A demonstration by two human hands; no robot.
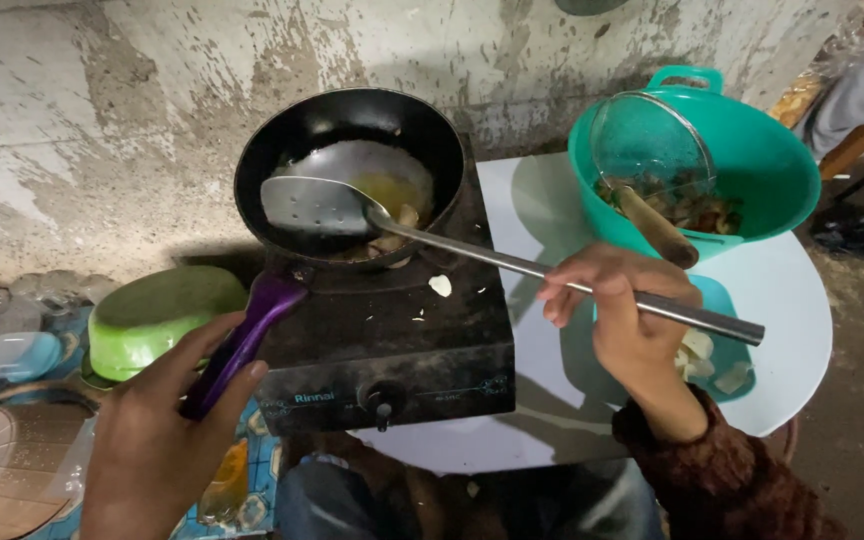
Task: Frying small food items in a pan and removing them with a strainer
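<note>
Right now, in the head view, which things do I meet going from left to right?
Green bowl → left hand on the purple pan handle → black pan on the stove → right hand gripping the metal spatula → teal bowl.

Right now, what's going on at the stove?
A person is frying in a black pan on a single-burner stove. The left hand grips the pan's purple handle. The right hand holds a long metal spatula, its slotted blade raised over oil and a few food pieces in the pan. A teal bowl with a wire strainer and cooked food sits on the white table to the right.
</note>
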